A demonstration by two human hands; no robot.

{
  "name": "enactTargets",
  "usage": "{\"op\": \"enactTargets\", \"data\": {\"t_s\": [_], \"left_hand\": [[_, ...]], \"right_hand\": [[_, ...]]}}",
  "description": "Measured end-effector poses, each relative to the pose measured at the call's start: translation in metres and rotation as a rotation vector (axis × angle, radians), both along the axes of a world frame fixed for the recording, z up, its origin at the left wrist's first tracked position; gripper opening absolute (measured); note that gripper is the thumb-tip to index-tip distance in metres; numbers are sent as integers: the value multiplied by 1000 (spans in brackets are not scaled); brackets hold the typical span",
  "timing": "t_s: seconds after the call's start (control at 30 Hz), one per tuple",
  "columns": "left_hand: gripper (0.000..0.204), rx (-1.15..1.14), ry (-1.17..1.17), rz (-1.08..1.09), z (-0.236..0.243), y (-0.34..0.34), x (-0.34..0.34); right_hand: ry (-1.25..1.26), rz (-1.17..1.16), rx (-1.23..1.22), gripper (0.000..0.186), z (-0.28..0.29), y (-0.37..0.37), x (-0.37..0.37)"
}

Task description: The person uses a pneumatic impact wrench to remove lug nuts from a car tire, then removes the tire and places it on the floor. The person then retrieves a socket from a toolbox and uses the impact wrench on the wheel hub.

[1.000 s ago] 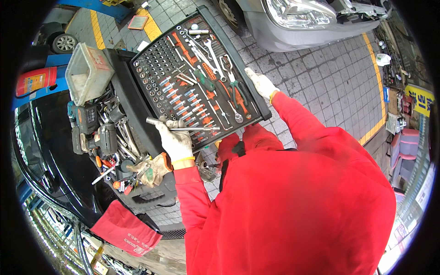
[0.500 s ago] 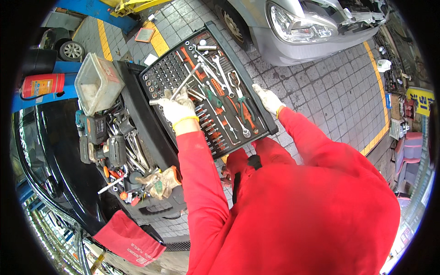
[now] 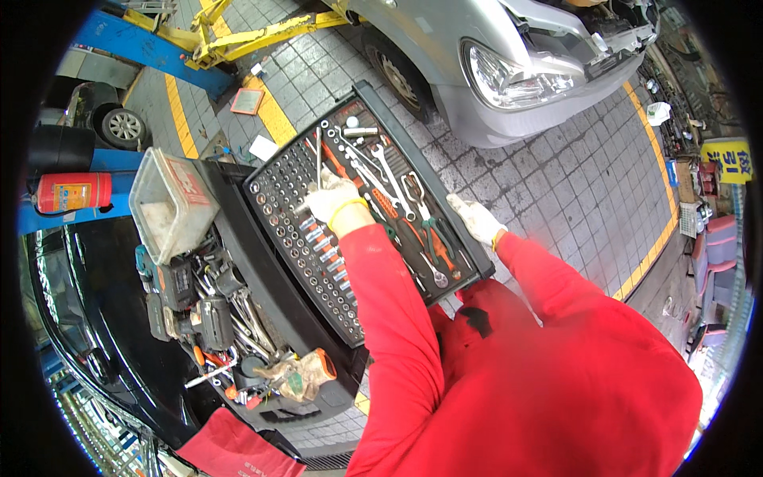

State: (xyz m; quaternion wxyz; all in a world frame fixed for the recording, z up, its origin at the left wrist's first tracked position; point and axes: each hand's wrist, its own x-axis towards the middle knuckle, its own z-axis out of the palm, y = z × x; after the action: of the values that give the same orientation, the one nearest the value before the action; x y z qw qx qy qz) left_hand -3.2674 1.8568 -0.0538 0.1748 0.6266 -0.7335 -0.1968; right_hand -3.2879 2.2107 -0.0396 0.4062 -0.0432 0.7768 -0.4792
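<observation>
Gloved in white, my left hand (image 3: 334,199) is closed around a long chrome wrench bar (image 3: 319,159) above the middle of the tool drawer (image 3: 469,242). Part of the bar points away from me, and a short end comes out at the left of the glove. Rows of sockets (image 3: 278,191) fill the drawer's left side. Combination wrenches (image 3: 383,168), green-handled pliers (image 3: 429,230) and a ratchet (image 3: 437,274) lie to the right. My right hand (image 3: 474,219), also gloved, grips the drawer's right edge; some of its fingers are hidden.
Left of the drawer, the cabinet top holds a clear plastic bin (image 3: 171,207), cordless tools (image 3: 211,322), loose wrenches and a stained glove (image 3: 302,375). A silver car (image 3: 509,95) stands beyond, beside a yellow lift arm (image 3: 278,36). A fire extinguisher (image 3: 71,192) is at far left.
My left hand has moved right and nearer over the drawer with the bar, uncovering sockets at the left. The bar has swung more upright in view. My right hand stays at the edge.
</observation>
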Motion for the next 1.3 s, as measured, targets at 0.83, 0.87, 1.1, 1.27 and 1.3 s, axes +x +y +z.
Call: {"op": "enactTargets", "data": {"t_s": [0.83,0.87,1.1,1.27,1.3], "left_hand": [[41,842,855,-203,113,92,60],[43,784,684,-232,116,94,59],[59,119,17,-450,131,106,42],[63,84,-267,-390,112,75,48],[60,68,-283,-385,111,73,45]], "right_hand": [[-14,-26,-76,78,15,-5,-2],[-29,-40,-86,79,21,-6,-1],[-60,-46,-54,79,34,-7,-1],[-69,-54,-69,81,19,-6,1],[-70,-42,-56,82,27,-7,1]]}}
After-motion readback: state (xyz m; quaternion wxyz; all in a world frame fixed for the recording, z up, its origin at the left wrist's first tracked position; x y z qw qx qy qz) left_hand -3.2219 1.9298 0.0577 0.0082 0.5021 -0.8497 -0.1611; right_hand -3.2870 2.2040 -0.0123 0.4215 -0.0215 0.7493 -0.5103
